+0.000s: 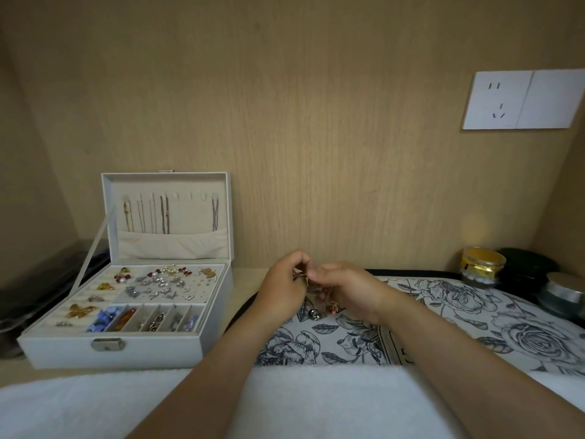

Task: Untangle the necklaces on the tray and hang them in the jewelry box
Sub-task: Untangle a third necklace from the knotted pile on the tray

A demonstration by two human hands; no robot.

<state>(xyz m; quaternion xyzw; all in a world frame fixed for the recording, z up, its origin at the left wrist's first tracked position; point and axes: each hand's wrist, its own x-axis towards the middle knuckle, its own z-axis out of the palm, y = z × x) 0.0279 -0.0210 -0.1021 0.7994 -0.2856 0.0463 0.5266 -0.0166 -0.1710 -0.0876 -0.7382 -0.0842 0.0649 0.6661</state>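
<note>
A tangle of necklaces (319, 299) with beads and small pendants hangs between my two hands over the floral tray (474, 315). My left hand (285, 286) pinches the tangle from the left. My right hand (351, 289) grips it from the right, and its fingers hide part of the chains. The white jewelry box (126, 346) stands open to the left. Several chains (164, 215) hang from hooks in its upright lid (221, 217), and its lower trays hold earrings and charms.
A gold-lidded jar (482, 264), a dark round container (525, 267) and a silver tin (563, 293) sit at the back right. A dark box (41, 280) lies left of the jewelry box. A white towel (95, 403) covers the front edge. A wall socket (519, 103) is on the back panel.
</note>
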